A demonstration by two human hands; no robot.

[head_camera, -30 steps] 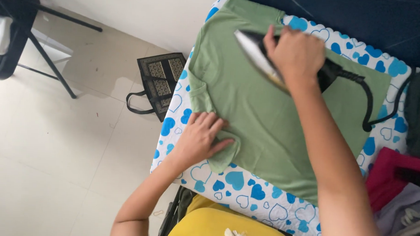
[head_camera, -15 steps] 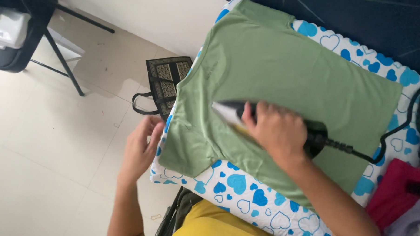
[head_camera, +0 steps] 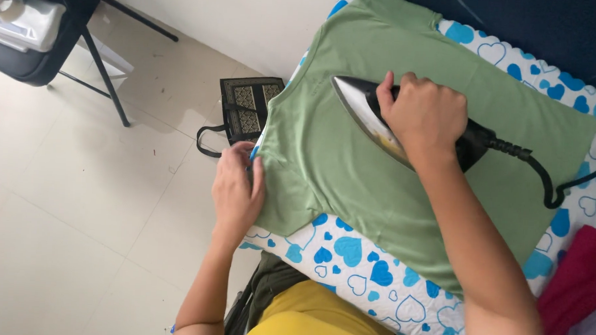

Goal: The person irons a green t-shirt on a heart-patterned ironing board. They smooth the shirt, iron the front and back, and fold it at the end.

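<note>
Landmark: the green shirt, spread flat on a board cover printed with blue hearts.

Far left of the shirt, a black folding chair stands on the pale floor. Between chair and shirt, a black patterned bag lies on the floor, just beside the board edge.

The left hand rests at the shirt's left edge, by the sleeve. Its fingers are curled together over the hem, gripping the fabric.

At the shirt's centre, the iron lies soleplate down on the cloth, tip pointing upper left. The right hand wraps the handle, fingers pressed together in a closed grip.

The black cord runs right from the iron across the shirt. A dark red garment lies beyond the shirt's right edge.
</note>
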